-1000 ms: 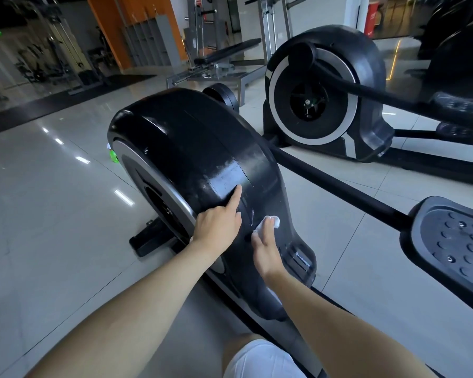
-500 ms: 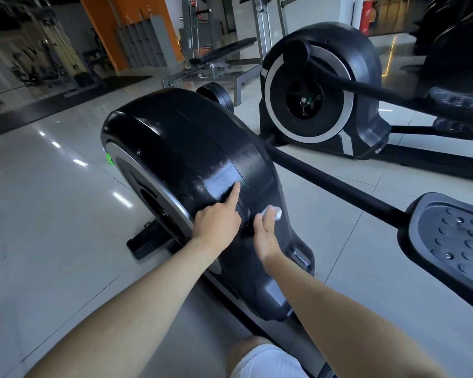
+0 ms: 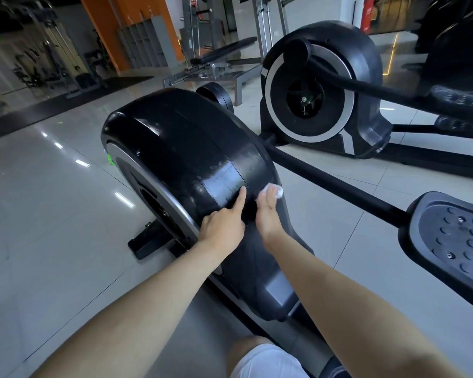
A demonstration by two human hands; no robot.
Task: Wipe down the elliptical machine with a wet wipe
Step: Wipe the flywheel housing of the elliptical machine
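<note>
Both forearms reach forward from the lower edge. Left hand rests on the elliptical machine, index finger straight, other fingers folded, holding nothing. Right hand, fingers flat and extended, presses a crumpled white wet wipe against the housing's right shoulder. The machine's long axis runs from the viewer's knees away toward upper left, rounded flywheel end farthest. Housing glossy black, silver ring on its left face, smeared streaks beside the index finger. Pedal at right; second elliptical and weight bench beyond.
</note>
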